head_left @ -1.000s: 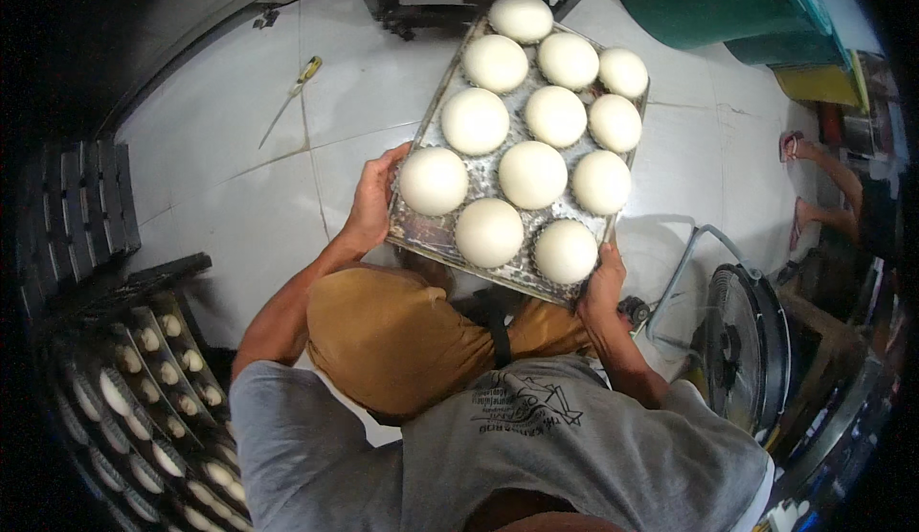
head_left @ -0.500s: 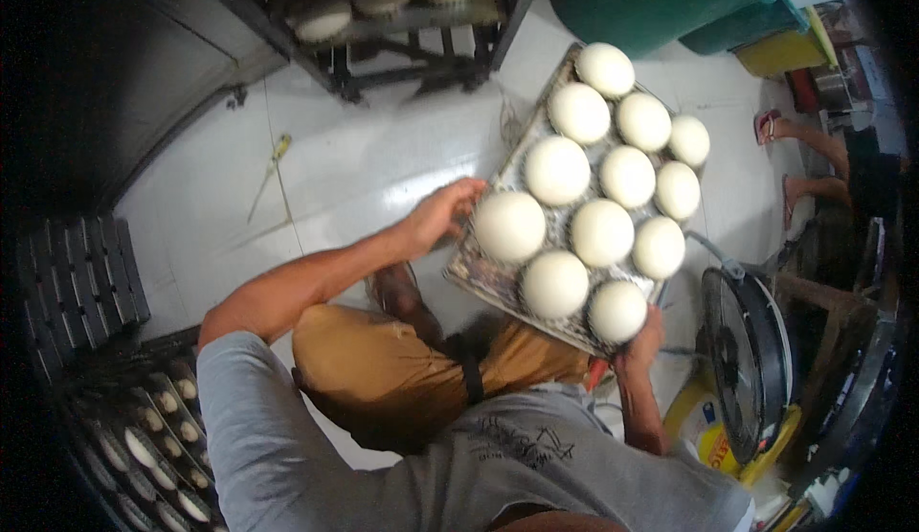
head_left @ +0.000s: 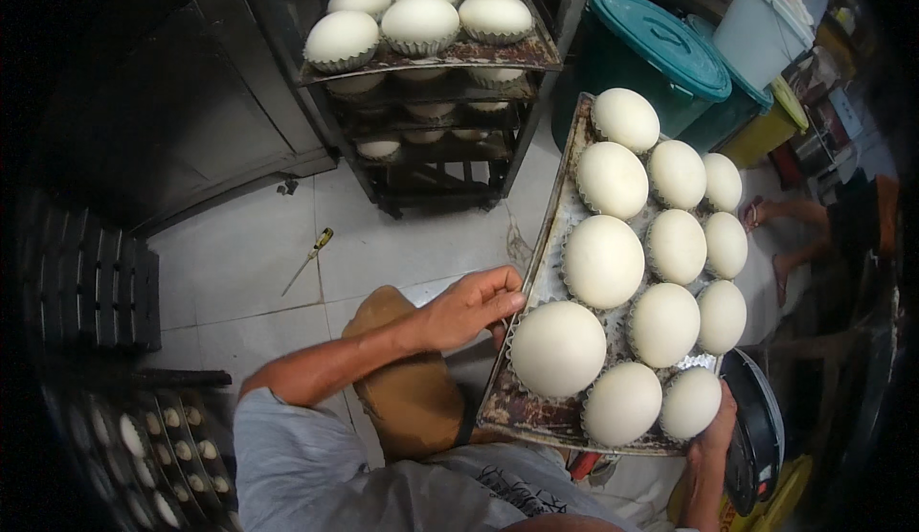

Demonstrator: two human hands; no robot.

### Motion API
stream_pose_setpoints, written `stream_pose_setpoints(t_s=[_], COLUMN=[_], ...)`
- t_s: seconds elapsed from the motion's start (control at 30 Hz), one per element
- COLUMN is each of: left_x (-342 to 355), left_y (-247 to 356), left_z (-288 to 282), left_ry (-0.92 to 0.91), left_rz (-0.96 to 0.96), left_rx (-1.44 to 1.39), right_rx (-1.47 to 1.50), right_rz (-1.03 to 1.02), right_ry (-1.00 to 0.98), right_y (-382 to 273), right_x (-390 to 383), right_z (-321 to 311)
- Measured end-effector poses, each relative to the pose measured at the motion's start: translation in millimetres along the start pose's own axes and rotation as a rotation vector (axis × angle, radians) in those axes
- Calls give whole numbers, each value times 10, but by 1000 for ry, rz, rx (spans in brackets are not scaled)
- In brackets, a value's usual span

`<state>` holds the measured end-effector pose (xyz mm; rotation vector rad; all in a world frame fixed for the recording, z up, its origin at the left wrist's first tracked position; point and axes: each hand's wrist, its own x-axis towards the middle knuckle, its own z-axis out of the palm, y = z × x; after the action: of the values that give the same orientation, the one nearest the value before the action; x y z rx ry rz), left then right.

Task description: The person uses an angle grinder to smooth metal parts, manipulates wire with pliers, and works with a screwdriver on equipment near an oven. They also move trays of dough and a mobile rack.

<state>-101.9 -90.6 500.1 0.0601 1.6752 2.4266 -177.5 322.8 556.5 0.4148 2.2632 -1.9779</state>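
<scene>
I hold a dark, worn baking tray [head_left: 522, 417] with both hands, tilted across the right half of the view. Several large, round, pale dough buns [head_left: 603, 262] sit on it in rows, each in a fluted cup. My left hand [head_left: 474, 307] grips the tray's left edge, thumb on top and fingers curled under. At the near right corner, my right hand [head_left: 713, 431] is closed on the rim beside a bun, its fingers partly hidden beneath the tray.
Ahead stands a rack with a tray [head_left: 431, 63] of similar buns. A screwdriver [head_left: 308, 262] lies on the floor. Lidded green bins [head_left: 661, 44] and a white bucket [head_left: 766, 29] stand far right; a fan [head_left: 751, 436] is near right. Another person's legs [head_left: 795, 214] show. Lower left are molds with dough pieces [head_left: 182, 451].
The view has swung up, bringing the rack's upper tray into sight. The held tray appears larger and nearer, farther right in view. Both hands keep their hold on it.
</scene>
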Motion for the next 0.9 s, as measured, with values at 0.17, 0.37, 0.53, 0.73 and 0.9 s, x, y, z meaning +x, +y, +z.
stream_pose_setpoints(t_s=[0.17, 0.37, 0.53, 0.73, 0.9], left_x=[-336, -748, -1245, -1643, -1745], left_y=[100, 357, 583, 730, 949], left_z=[288, 532, 475, 319, 193], left_ry=[15, 137, 254, 558, 728], left_rz=[282, 519, 635, 755, 816], left_rx=[-63, -110, -159, -97, 7], right_rx=[48, 58, -6, -26, -48], right_rz=[-21, -69, -95, -135, -147], right_ry=[-133, -203, -358, -577, -658], right_y=[-360, -839, -1076, -1388, -1535], right_x=[-162, -377, -395, -342, -201], right_z=[-189, -2, 461, 1040, 1471])
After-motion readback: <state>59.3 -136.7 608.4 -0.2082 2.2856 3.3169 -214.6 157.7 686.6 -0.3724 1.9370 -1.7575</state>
